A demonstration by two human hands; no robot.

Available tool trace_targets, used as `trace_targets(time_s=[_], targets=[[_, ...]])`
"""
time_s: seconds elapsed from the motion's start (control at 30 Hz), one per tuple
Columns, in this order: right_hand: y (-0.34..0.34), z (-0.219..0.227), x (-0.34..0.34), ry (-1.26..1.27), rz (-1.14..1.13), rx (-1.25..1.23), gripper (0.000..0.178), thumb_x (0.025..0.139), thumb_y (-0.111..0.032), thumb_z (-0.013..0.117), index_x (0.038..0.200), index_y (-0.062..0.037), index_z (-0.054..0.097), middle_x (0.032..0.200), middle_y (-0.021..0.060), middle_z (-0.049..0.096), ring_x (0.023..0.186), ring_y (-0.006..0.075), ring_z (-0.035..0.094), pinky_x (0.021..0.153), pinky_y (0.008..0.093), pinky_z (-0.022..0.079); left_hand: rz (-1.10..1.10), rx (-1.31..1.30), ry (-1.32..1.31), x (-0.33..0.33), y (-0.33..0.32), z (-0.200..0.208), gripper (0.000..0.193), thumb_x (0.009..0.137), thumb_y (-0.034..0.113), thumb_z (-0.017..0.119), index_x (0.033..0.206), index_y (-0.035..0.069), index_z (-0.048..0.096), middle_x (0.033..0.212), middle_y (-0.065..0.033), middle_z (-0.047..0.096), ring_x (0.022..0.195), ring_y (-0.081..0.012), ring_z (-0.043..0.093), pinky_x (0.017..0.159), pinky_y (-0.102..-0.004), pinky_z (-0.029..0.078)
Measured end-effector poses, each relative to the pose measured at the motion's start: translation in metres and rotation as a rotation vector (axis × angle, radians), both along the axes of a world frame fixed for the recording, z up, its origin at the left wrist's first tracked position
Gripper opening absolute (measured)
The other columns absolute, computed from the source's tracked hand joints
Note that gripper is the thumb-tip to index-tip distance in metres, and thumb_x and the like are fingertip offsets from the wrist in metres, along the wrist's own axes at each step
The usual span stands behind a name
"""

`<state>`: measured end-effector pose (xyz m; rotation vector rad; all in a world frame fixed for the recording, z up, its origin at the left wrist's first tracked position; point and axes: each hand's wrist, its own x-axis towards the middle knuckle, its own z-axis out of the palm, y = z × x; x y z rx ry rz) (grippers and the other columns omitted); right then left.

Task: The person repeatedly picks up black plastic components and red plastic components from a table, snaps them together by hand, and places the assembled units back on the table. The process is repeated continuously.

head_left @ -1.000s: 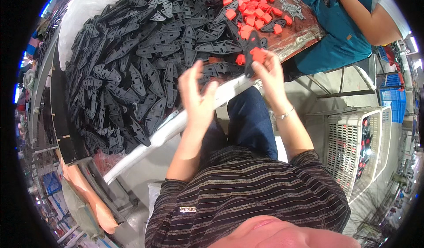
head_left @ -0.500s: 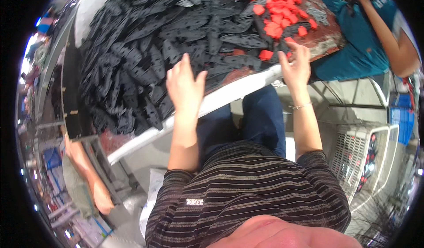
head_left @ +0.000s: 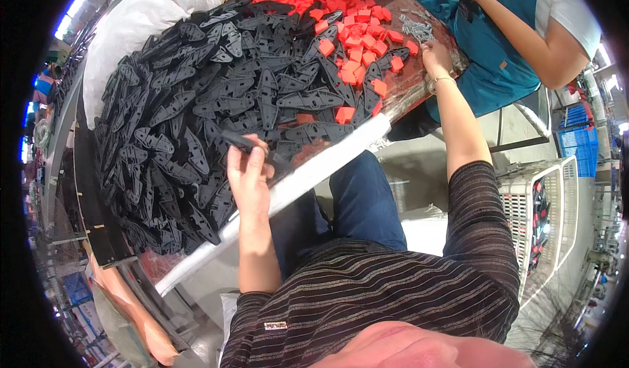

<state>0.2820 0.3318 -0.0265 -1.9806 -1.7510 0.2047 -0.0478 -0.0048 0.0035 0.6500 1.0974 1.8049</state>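
Note:
My left hand (head_left: 249, 174) is above the near part of the heap, closed around a black plastic part (head_left: 237, 140). Long, pointed black parts with holes (head_left: 177, 106) form the large heap around and beyond it. Farther right, my right hand (head_left: 437, 58) reaches down to a little pile of small grey metal pieces (head_left: 417, 27), fingertips drawn together at its near edge. What those fingers pinch, if anything, is too small to make out. Small red plastic pieces (head_left: 357, 43) lie scattered between the black heap and the grey pieces.
A white padded edge (head_left: 327, 168) runs along the table's near side. To the right sits a person in teal (head_left: 498, 53), one hand near the table. A white plastic crate (head_left: 524, 204) stands at lower right, and another person's arm (head_left: 131, 302) shows at lower left.
My left hand has picked up a black plastic part. My right hand has gone from near the padded edge to the grey metal pieces. The whole view has shifted.

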Motion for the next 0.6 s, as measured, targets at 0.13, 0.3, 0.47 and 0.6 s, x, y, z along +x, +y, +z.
trace_targets(time_s=[0.13, 0.3, 0.47, 0.6], targets=[[0.021, -0.001, 0.002, -0.098, 0.014, -0.006, 0.024, 0.083, -0.031, 0.058, 0.094, -0.0109, 0.067, 0.093, 0.0135, 0.066, 0.090, 0.0312, 0.063, 0.075, 0.0446, 0.050, -0.027, 0.051, -0.040, 0.017, 0.005, -0.003, 0.018, 0.090, 0.007, 0.054, 0.108, 0.003, 0.052, 0.091, -0.0022, 0.056, 0.081, -0.0103, 0.053, 0.074, -0.0224, 0.045], [0.004, -0.009, -0.002, 0.185, 0.088, 0.241, 0.022, 0.083, -0.027, 0.058, 0.091, -0.0072, 0.065, 0.091, 0.0135, 0.066, 0.082, 0.0311, 0.064, 0.071, 0.0413, 0.050, -0.078, 0.019, -0.178, 0.027, 0.008, -0.007, 0.014, 0.093, 0.011, 0.050, 0.105, 0.005, 0.048, 0.082, -0.0048, 0.055, 0.073, -0.0138, 0.054, 0.067, -0.0268, 0.046], [-0.024, -0.014, -0.010, 0.250, 0.318, 0.384, 0.015, 0.084, -0.013, 0.057, 0.095, -0.0050, 0.064, 0.079, 0.0146, 0.065, 0.075, 0.0293, 0.064, 0.066, 0.0371, 0.049, -0.152, -0.043, -0.167, 0.039, 0.015, -0.009, 0.016, 0.094, 0.015, 0.048, 0.106, 0.006, 0.044, 0.078, -0.0057, 0.054, 0.069, -0.0164, 0.058, 0.056, -0.0271, 0.050], [-0.046, 0.003, -0.029, 0.446, 0.413, 0.330, 0.016, 0.084, -0.010, 0.058, 0.098, -0.0036, 0.064, 0.075, 0.0077, 0.063, 0.064, 0.0184, 0.060, 0.060, 0.0290, 0.046, -0.167, -0.060, -0.155, 0.048, 0.010, -0.003, 0.015, 0.094, 0.016, 0.048, 0.105, 0.006, 0.045, 0.078, -0.0047, 0.051, 0.073, -0.0146, 0.056, 0.055, -0.0245, 0.051]])
